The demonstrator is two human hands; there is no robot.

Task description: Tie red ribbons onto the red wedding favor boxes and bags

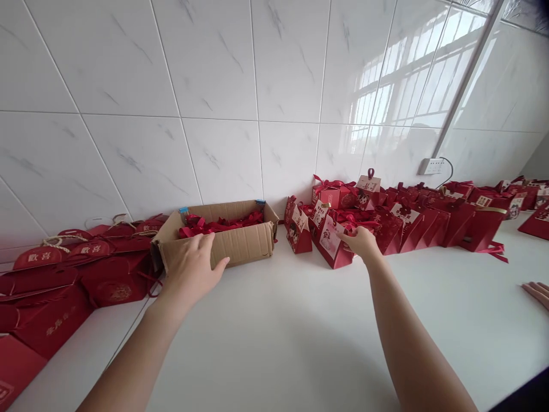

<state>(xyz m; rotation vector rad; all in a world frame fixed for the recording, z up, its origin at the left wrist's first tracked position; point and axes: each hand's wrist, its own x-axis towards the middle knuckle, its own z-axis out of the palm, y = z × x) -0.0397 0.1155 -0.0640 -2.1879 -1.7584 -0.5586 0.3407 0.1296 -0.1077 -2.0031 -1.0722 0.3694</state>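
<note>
In the head view, my left hand (pixel 195 272) is at the front wall of a cardboard box (pixel 246 245), fingers stretched out and thumb apart, with nothing in its grasp. Red ribbons (pixel 221 223) fill the box. My right hand (pixel 363 242) pinches the right side of a small red gift box (pixel 338 260), which stands on the white table with a pink picture card (pixel 331 237) on its front. Just left of it stands another red gift box (pixel 299 232) with a printed tag. Part of my right fingertips is hidden behind the held box's edge.
Red gift bags (pixel 118 280) with rope handles crowd the left side. Many red gift boxes (pixel 435 223) line the tiled wall on the right. A power strip (pixel 431 166) is against the wall. Another person's hand (pixel 538 293) rests at the right edge of the white table (pixel 274 337).
</note>
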